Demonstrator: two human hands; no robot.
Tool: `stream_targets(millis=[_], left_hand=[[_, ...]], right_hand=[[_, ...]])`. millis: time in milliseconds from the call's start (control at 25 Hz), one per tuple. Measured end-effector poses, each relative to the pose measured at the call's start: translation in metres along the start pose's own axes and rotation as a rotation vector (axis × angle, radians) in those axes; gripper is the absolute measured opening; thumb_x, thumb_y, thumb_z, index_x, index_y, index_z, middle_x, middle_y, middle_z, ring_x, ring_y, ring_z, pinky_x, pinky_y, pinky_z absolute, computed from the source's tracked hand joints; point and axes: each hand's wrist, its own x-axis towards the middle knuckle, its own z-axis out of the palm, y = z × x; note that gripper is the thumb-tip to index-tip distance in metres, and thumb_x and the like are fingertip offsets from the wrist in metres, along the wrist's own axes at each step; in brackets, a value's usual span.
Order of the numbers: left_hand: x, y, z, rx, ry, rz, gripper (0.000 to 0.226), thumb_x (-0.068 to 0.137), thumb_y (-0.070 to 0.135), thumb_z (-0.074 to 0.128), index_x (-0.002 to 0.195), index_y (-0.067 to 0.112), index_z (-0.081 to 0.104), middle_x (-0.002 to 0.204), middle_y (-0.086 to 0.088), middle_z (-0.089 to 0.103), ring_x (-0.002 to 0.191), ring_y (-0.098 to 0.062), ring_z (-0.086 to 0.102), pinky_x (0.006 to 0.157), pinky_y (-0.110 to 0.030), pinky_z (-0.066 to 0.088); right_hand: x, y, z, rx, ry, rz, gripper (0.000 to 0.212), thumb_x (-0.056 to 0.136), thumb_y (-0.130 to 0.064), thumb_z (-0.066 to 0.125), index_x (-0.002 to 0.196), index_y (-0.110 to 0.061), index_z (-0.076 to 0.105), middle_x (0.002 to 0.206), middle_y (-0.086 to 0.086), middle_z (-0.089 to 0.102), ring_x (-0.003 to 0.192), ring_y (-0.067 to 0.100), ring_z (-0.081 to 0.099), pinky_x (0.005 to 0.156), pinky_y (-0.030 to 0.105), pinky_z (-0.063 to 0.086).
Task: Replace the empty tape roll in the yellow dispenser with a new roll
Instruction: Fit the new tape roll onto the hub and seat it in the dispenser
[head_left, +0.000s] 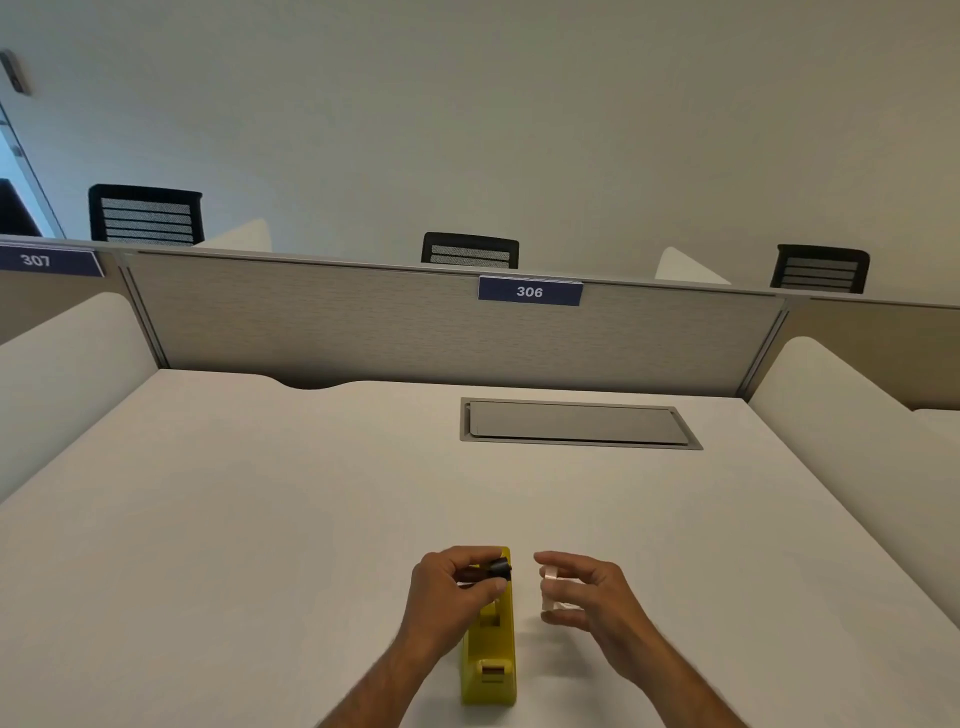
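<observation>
1. The yellow dispenser (491, 660) stands on the white table (260, 519) close to the person, between the two forearms, its cutter end nearest the camera.
2. The left hand (449, 587) pinches a small dark spindle (498, 568) between thumb and fingertips, above the far end of the dispenser; whether an empty core sits on it is too small to tell.
3. The right hand (589, 597), just beside the dispenser, curls its fingers round a pale tape roll (551, 590), held edge-on and clear of the table.
4. Handling, as a judgement: the roll looks light and stiff, best held by its outer rim so the centre hole stays free for the spindle. The spindle is small and smooth, so a firm fingertip pinch at its ends suits it.
5. The dispenser looks weighted and should stay put unaided; its cutter teeth are best avoided.
</observation>
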Motion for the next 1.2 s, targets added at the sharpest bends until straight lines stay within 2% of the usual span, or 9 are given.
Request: stream_targets(millis=[80, 200, 360, 560, 680, 840, 920, 1040, 1200], left_hand=[[-0.001, 0.001, 0.002, -0.007, -0.014, 0.001, 0.034, 0.072, 0.015, 0.083, 0.094, 0.039, 0.074, 0.093, 0.021, 0.074, 0.086, 0.002, 0.069, 0.068, -0.011, 0.053], [-0.001, 0.004, 0.005, -0.01, -0.031, 0.02, 0.033, 0.073, 0.015, 0.083, 0.098, 0.035, 0.074, 0.096, 0.019, 0.074, 0.087, 0.003, 0.069, 0.07, -0.011, 0.053], [-0.001, 0.013, 0.007, -0.014, -0.048, 0.05, 0.033, 0.072, 0.016, 0.083, 0.094, 0.038, 0.074, 0.089, 0.018, 0.075, 0.085, -0.002, 0.071, 0.073, -0.015, 0.055], [-0.002, 0.019, 0.008, -0.018, -0.064, 0.089, 0.035, 0.073, 0.015, 0.082, 0.089, 0.046, 0.072, 0.087, 0.018, 0.075, 0.085, -0.006, 0.072, 0.077, -0.021, 0.058], [-0.003, 0.019, 0.007, -0.015, -0.061, 0.102, 0.038, 0.075, 0.016, 0.081, 0.087, 0.051, 0.072, 0.089, 0.021, 0.075, 0.087, -0.005, 0.071, 0.078, -0.02, 0.058], [-0.003, 0.018, 0.007, -0.011, -0.055, 0.121, 0.046, 0.075, 0.014, 0.08, 0.084, 0.058, 0.07, 0.088, 0.026, 0.073, 0.086, -0.002, 0.071, 0.074, -0.014, 0.055], [-0.003, 0.017, 0.007, 0.001, -0.048, 0.126, 0.047, 0.075, 0.014, 0.08, 0.084, 0.058, 0.069, 0.089, 0.025, 0.073, 0.086, -0.002, 0.071, 0.075, -0.014, 0.055], [-0.003, 0.015, 0.008, -0.001, -0.052, 0.107, 0.042, 0.075, 0.014, 0.08, 0.088, 0.053, 0.071, 0.093, 0.019, 0.075, 0.089, -0.004, 0.071, 0.082, -0.022, 0.057], [-0.003, 0.014, 0.008, 0.008, -0.066, 0.097, 0.037, 0.076, 0.018, 0.08, 0.089, 0.052, 0.072, 0.09, 0.021, 0.075, 0.089, -0.002, 0.07, 0.084, -0.024, 0.057]], right_hand=[[0.002, -0.001, 0.0, 0.03, -0.01, -0.021, 0.024, 0.079, -0.011, 0.078, 0.102, -0.018, 0.077, 0.106, 0.014, 0.069, 0.089, 0.027, 0.068, 0.079, 0.046, 0.061], [0.006, -0.002, 0.002, 0.065, -0.024, -0.056, 0.029, 0.076, -0.019, 0.079, 0.105, -0.017, 0.076, 0.111, 0.011, 0.071, 0.098, 0.028, 0.068, 0.076, 0.042, 0.061], [0.01, -0.002, 0.004, 0.104, -0.054, -0.088, 0.037, 0.075, -0.013, 0.083, 0.11, -0.015, 0.072, 0.109, 0.01, 0.073, 0.1, 0.031, 0.07, 0.076, 0.042, 0.06], [0.013, -0.004, 0.006, 0.125, -0.113, -0.108, 0.044, 0.072, -0.024, 0.083, 0.113, -0.014, 0.071, 0.111, 0.014, 0.072, 0.103, 0.033, 0.069, 0.082, 0.043, 0.059], [0.012, -0.003, 0.007, 0.116, -0.121, -0.111, 0.045, 0.072, -0.027, 0.083, 0.114, -0.017, 0.071, 0.112, 0.011, 0.072, 0.104, 0.031, 0.069, 0.086, 0.046, 0.058], [0.012, -0.003, 0.006, 0.133, -0.135, -0.11, 0.044, 0.073, -0.022, 0.085, 0.115, -0.016, 0.071, 0.111, 0.013, 0.072, 0.104, 0.033, 0.069, 0.085, 0.044, 0.059], [0.011, -0.003, 0.006, 0.138, -0.143, -0.108, 0.046, 0.072, -0.021, 0.086, 0.115, -0.016, 0.071, 0.11, 0.013, 0.073, 0.104, 0.034, 0.069, 0.084, 0.043, 0.059], [0.011, -0.003, 0.006, 0.134, -0.155, -0.108, 0.048, 0.072, -0.021, 0.086, 0.116, -0.016, 0.07, 0.111, 0.014, 0.073, 0.104, 0.033, 0.069, 0.084, 0.042, 0.059], [0.01, -0.001, 0.007, 0.111, -0.173, -0.107, 0.051, 0.071, -0.022, 0.088, 0.118, -0.017, 0.069, 0.111, 0.013, 0.073, 0.104, 0.032, 0.069, 0.084, 0.041, 0.059]])
